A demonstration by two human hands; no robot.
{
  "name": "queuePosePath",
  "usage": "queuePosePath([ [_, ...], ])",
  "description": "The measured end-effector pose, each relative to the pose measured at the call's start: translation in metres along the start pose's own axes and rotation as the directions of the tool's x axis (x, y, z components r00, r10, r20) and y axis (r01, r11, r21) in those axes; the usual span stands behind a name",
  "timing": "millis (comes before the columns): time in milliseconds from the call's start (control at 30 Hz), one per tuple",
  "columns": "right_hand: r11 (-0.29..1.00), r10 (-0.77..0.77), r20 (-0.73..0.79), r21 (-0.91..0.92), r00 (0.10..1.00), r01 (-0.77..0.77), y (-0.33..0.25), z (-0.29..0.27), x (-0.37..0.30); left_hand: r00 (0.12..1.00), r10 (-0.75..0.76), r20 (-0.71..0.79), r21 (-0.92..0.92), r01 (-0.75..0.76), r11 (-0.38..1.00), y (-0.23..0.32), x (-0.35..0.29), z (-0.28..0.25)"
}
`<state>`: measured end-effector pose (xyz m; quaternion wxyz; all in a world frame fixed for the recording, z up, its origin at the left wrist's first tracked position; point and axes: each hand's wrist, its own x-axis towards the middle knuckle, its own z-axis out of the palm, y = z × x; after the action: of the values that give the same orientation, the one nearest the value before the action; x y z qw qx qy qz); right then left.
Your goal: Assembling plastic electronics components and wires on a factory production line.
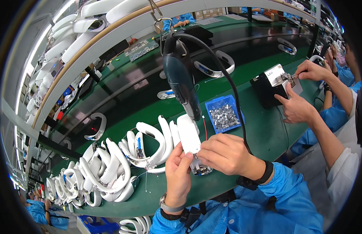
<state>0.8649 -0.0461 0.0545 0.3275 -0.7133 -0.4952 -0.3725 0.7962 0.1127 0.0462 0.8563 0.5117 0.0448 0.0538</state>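
My left hand [178, 171] and my right hand [226, 154] meet at the lower end of a white, flat, rounded plastic piece [188, 132]. The left fingers are closed, with thumb and index finger beside that end. From the other side, my right fingertips pinch closely there. A small metallic bit shows between the fingertips, too covered to name. Just beneath lies a small circuit board [200, 169] in a pale holder, partly hidden by my hands. A thin red wire [205, 126] rises behind my right fingers.
A blue bin [218, 102] holds small metal parts [224, 117]. Overhead hangs a dark corded power tool [181, 80]. White curved housings [107, 167] pile up on the left of the green table [263, 128]. At right, a co-worker's hands [300, 109] work at a black-and-white box [265, 91].
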Motion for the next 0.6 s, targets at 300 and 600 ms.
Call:
queuePosePath([
  [300,0.999,0.054,0.008,-0.008,0.999,-0.054,-0.005,-0.004,0.001,0.999,0.044,-0.016,0.128,-0.041,0.991,-0.003,0.001,0.003],
  [600,0.835,0.550,-0.050,0.043,0.834,-0.548,0.031,-0.008,-0.050,0.998,-0.057,-0.009,0.064,0.058,0.996,0.000,0.001,-0.001],
])
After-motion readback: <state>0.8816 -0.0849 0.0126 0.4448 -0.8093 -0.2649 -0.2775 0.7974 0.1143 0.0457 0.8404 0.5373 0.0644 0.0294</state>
